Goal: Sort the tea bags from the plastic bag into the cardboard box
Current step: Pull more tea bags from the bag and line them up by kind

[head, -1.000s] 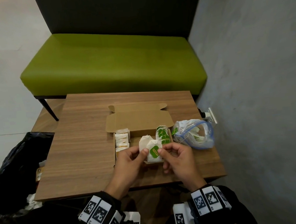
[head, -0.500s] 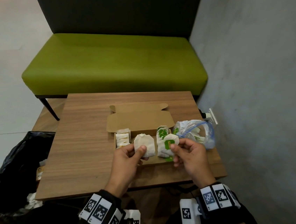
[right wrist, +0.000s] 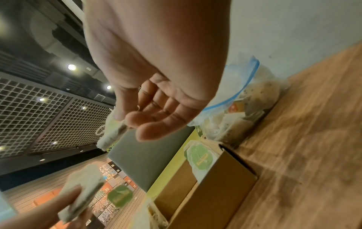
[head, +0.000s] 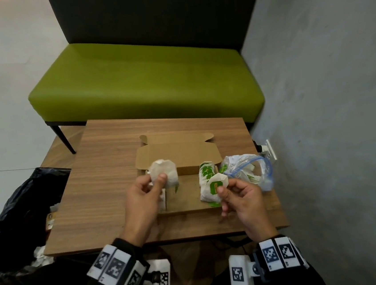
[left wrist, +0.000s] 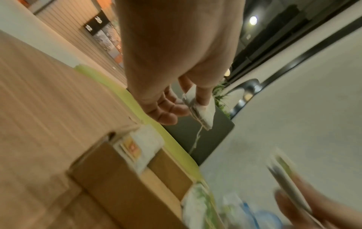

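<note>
On the wooden table (head: pixel 102 174) lies an open cardboard box (head: pixel 188 195) with its lid (head: pixel 176 155) folded back. My left hand (head: pixel 157 182) pinches a plain white tea bag (head: pixel 163 172) above the box's left end; the left wrist view shows the same tea bag (left wrist: pixel 201 111) with a string hanging from it. My right hand (head: pixel 222 188) pinches a green-labelled tea bag (head: pixel 218 182) over the stack of green-labelled tea bags (head: pixel 205 173) at the box's right end. The clear plastic bag (head: pixel 252 170) with a blue zip lies just right of the box, with tea bags inside.
A green bench (head: pixel 143 84) stands behind the table. A black bin bag (head: pixel 15 207) sits low at the left. The grey wall (head: pixel 329 104) runs close along the table's right edge, with a socket (head: pixel 269 149) on it. White tea bags (head: pixel 163 199) lie under my left hand.
My hands held tea bags together over the box's front, then drew apart. The left hand went left and up with the plain bag; the right went right with the green-labelled one.
</note>
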Tool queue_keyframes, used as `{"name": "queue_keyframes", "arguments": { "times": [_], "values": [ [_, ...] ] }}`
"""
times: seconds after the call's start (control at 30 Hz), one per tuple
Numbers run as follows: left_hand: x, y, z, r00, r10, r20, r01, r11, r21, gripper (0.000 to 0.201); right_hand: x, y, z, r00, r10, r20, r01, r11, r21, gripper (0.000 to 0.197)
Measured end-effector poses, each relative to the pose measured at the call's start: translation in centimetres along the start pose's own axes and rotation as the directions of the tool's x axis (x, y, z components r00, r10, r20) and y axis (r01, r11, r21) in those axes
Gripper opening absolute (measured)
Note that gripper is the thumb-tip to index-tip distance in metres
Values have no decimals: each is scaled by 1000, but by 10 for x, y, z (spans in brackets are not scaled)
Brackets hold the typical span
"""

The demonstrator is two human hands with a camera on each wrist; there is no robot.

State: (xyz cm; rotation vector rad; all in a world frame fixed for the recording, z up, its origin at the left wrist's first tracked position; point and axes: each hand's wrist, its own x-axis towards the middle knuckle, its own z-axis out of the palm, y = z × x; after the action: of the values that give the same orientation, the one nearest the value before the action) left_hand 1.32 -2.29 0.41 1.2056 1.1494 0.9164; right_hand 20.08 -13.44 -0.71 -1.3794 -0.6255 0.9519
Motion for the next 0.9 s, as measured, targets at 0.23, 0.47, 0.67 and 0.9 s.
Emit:
{"name": "queue_keyframes", "arguments": {
  "times": [0.23, 0.47, 0.67, 0.9],
  "values": [
    [42, -12, -72, 993, 52, -107, -7, 924, 382, 24, -1, 7, 7, 999, 36, -1, -36, 999, 6, 26],
    [46, -52, -102, 989, -6, -147, 111, 680, 725, 36, 4, 24, 18, 996, 87, -4, -87, 990, -112, 13],
    [9, -16, -53, 937, 349, -9, -247, 678, 692, 36, 9, 27, 13, 994, 105, 14, -99, 972, -213, 13],
    [-2, 3, 26, 799, 85, 596, -417, 792, 446, 20, 5, 17, 7, 994, 71, 79, -52, 974, -218, 8]
  ]
}}
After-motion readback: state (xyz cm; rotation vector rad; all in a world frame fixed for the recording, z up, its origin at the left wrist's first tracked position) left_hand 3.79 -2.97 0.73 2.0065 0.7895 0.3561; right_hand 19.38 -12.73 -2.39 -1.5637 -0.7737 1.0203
